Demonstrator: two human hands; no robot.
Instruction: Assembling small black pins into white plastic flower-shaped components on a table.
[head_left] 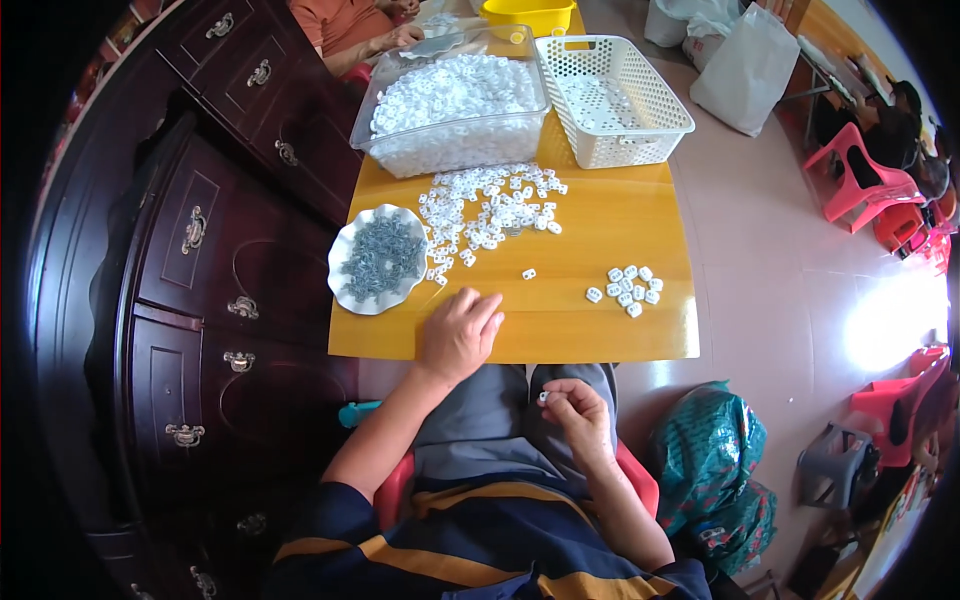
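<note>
My right hand [580,412] is over my lap, just off the table's front edge. Thumb and fingers pinch a small white plastic piece [543,398] with a dark hole. My left hand [462,328] rests at the front edge of the table, its fingers loosely bent and apart, with nothing seen in them. Beside it on the left stands a white scalloped plate [340,282] heaped with small grey metal pieces [383,256]. A single white piece [529,274] lies beyond my left hand. To the right is a group of several white pieces [626,291].
Loose white pieces [490,205] spread before a clear plastic bin [450,145] full of them. A white perforated basket [630,150] and a yellow basin [528,14] stand farther back. Another person's hand [404,36] shows at the far left. Dark cabinets [200,240] flank the table; green bags [708,450] lie right.
</note>
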